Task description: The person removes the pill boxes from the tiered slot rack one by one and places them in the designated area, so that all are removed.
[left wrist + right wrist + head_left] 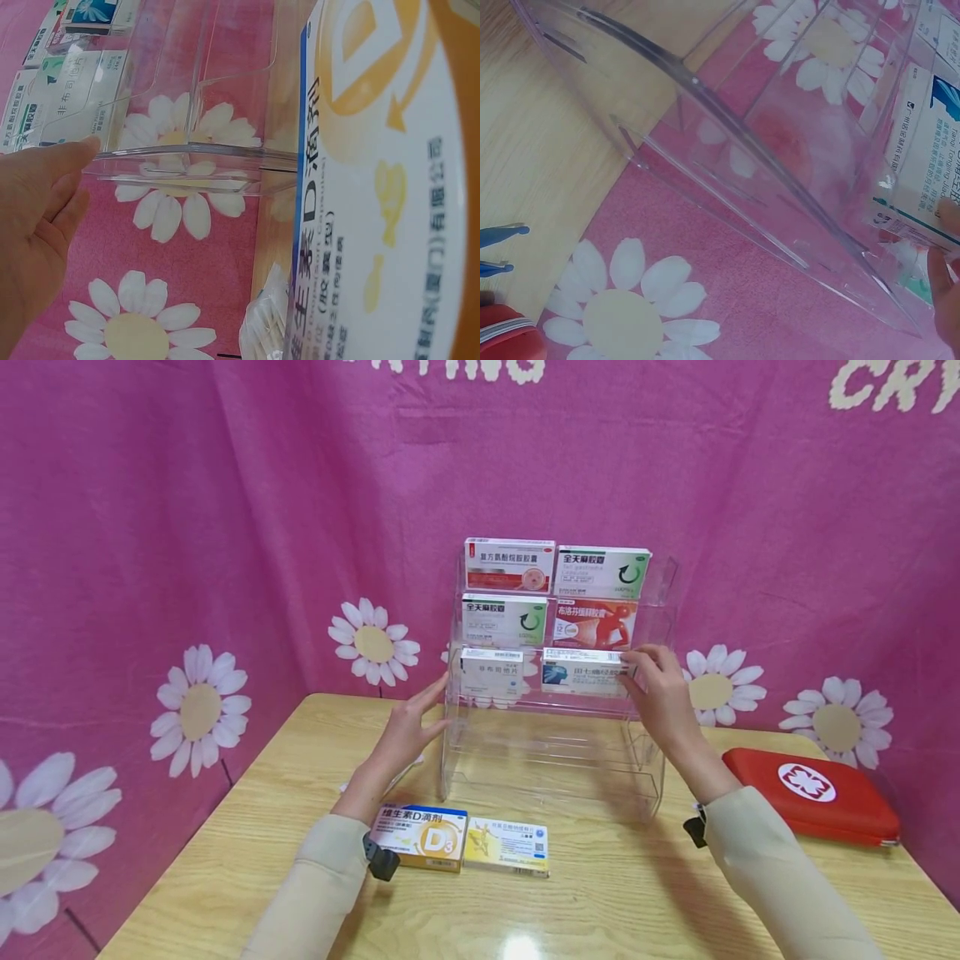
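A clear acrylic display rack (446, 768) stands on the table, with medicine boxes on its upper three tiers. My right hand (663, 697) pinches the right end of a white and teal medicine box (581, 677) on the third tier; in the right wrist view its fingertips (939, 274) are at the box's end. Left of that box sits a white medicine box (491, 675). My left hand (405, 731) touches the rack's left side with extended fingers. Above are a red medicine box (596, 624) and several white ones, two with green trim.
On the wooden table (600, 902), a vitamin D box (420, 839) and a yellow-white box (507, 846) lie before the rack. A red first-aid case (817, 797) is at right. Bagged cotton swabs (266, 315) lie near the left wrist. A pink flowered cloth (420, 468) hangs behind.
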A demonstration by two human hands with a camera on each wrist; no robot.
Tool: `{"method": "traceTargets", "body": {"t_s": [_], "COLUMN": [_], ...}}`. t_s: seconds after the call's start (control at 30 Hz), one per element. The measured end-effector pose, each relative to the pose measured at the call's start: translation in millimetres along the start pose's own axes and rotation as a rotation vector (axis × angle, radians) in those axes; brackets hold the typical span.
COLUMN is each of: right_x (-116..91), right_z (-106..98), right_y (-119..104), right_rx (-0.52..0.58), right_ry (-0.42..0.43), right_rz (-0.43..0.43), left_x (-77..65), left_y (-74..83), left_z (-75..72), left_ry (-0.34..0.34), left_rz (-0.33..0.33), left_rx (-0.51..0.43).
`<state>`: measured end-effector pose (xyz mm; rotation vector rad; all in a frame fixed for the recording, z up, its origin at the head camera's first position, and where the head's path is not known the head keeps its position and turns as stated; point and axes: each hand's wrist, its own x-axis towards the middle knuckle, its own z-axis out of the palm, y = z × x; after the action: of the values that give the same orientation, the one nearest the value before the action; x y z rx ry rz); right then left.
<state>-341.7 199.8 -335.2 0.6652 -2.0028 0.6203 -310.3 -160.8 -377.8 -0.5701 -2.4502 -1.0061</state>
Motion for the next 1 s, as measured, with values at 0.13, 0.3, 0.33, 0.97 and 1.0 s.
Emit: {"method": "traceTargets", "body": {"t_s": [0.13, 0.3, 0.33, 0.97, 1.0], "right_x": [1, 0, 0, -27, -30], "right_z": [-2, -6, -7, -11, -11], "right_y": [-2, -7, -8, -55, -59], "right_rx": [0.003, -0.029, -0.03, 0.167, 0.184], "right_ry": [0.042, 0.088, 0.102, 0.155, 0.132], "right_rz": [-0.017, -0.023, -0.022, -0.017, -0.011], "left_x": [-0.2, 0.2, 0.2, 0.8, 0.8], "left_y": [-0.5, -1.1, -1.1, 5.3, 5.5], "left_z": [-0.2, -0.3, -0.3, -1.4, -0.9], "left_ry": [-0.002, 0.01, 0.013, -0.014, -0.013], "left_rz": [0.004, 0.032, 0.039, -0.034, -0.034], "left_rx": [-0.001, 0.007, 0.009, 0.015, 0.013]}}
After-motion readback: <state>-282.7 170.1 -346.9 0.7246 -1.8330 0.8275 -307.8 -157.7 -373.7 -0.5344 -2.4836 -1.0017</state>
